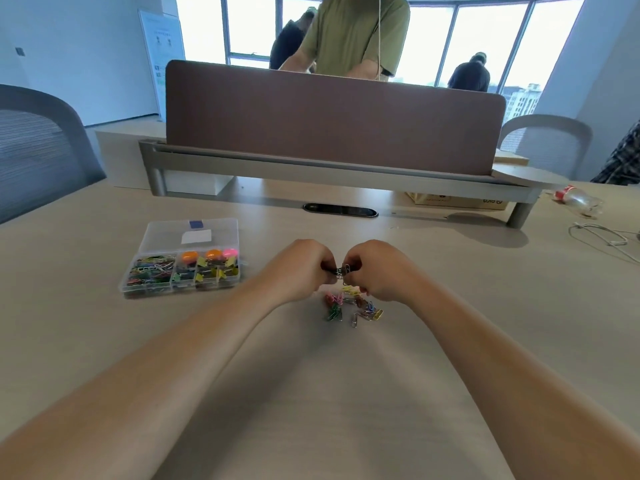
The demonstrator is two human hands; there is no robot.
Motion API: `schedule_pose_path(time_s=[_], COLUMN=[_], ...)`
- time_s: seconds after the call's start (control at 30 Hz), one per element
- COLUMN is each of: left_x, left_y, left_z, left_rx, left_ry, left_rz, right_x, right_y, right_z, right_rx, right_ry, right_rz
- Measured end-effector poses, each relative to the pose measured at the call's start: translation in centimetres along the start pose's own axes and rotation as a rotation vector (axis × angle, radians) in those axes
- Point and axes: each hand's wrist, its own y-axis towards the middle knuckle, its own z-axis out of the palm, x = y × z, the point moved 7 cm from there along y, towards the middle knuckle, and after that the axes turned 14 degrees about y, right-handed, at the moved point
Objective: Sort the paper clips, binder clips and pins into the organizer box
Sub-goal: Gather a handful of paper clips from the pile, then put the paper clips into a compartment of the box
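Pale wooden desk (104, 341) in a bright office, seen from the head of the person working at it. Right of the box (138, 293), both bare forearms reach forward and the hands meet just above the desktop. The left hand (304, 268) and the right hand (377, 268) each have curled fingers and pinch opposite sides of one small clump (341, 270) of dark and silver clips. Which kinds of clip are in it is too small to tell.

Right of the box and nearer the viewer than the clump, a loose pile (353, 306) of coloured paper clips lies on the desk, partly under the right hand.

The box is clear plastic with small compartments. Its lid (194, 235) lies open and flat behind it. The left compartments hold mixed coloured paper clips. The right ones hold yellow clips, with two orange and one pink round item along the back row.

Behind the box stands a brown screen (332, 123) on a grey rail. Left of the box is a grey mesh chair (38, 150). Far right of the box lie a plastic bottle (575, 200) on its side and a white cable (602, 237). Beyond the screen a person (356, 32) in a green shirt stands before tall windows (485, 39).
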Motion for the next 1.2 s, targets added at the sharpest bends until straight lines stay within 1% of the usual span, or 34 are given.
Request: schedule_pose_path(time_s=[0.27, 0.47, 0.7, 0.93, 1.1, 1.2], left_x=[5.5, 12.3, 20.8, 26.8, 28.8, 29.7], left_y=[-2.6, -5.2, -6.6, -7.4, -6.9, -6.8], left_z=[-4.3, -8.3, -9.3, -9.1, -8.2, -7.5], left_rx=[-0.046, -0.081, -0.068, -0.029, 0.036, 0.036], left_ry=[0.029, 0.166, 0.208, 0.189, 0.185, 0.181], left_rz=[-0.096, -0.22, -0.338, -0.391, -0.417, -0.406], right_x=[6.3, 13.1, 19.8, 23.0, 23.8, 24.0], right_y=[3.2, 6.7, 11.1, 14.7, 16.1, 16.4], right_z=[1.6, 4.8, 10.0, 14.5, 16.0, 16.5], right_rx=[0.035, 0.057, 0.103, 0.171, 0.202, 0.199], right_ry=[0.021, 0.037, 0.034, 0.089, 0.012, -0.039], right_rz=[-0.072, -0.192, -0.279, -0.263, -0.266, -0.272])
